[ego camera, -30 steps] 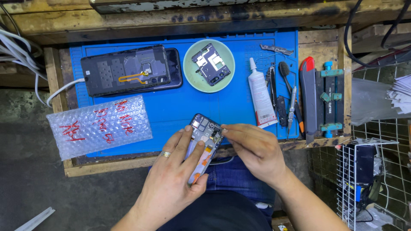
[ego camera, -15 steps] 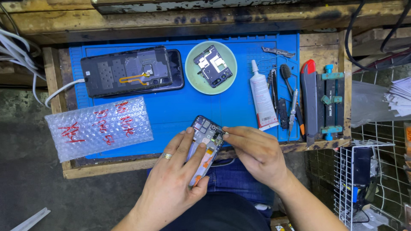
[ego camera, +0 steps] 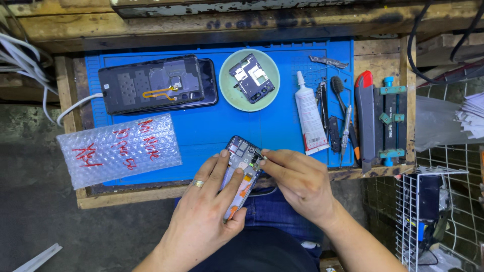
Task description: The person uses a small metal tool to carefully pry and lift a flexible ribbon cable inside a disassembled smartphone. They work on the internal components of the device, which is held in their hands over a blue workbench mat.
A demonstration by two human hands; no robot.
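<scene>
At the near edge of the blue work mat (ego camera: 201, 136): one opened phone frame (ego camera: 242, 168), circuit side up, tilted, held over the table edge above the person's lap.

Left hand (ego camera: 206, 221): wrapped around the opened phone frame from below and from its left side, fingers laid across the boards, thumb against the lower end. Ring on one finger.

Right hand (ego camera: 300, 184): fingers drawn together in a narrow pinch at the frame's upper right corner, fingertips (ego camera: 264, 156) touching it. Whether something small sits in the pinch cannot be told; the spot is too small to read.

On the mat, far left: black phone back (ego camera: 156, 83) lying flat, inner side up, with an orange flex strip across it. A white cable (ego camera: 75, 106) runs from its left end off the mat.

Centre, far side: round green dish (ego camera: 229, 93) holding a dark inner cover plate (ego camera: 252, 78).

Front left: sheet of bubble wrap (ego camera: 118, 148) with red handwriting, overhanging the mat's left edge.

Right part of mat: white glue tube (ego camera: 310, 113) lying lengthwise; just beside it a row of slim hand tools (ego camera: 335, 118), among them a brush and a screwdriver. A small metal bracket (ego camera: 328, 61) lies beyond them.

Off the mat, right: black clamp fixture (ego camera: 385, 121) with teal knobs, a red-tipped tool along its left side.
</scene>
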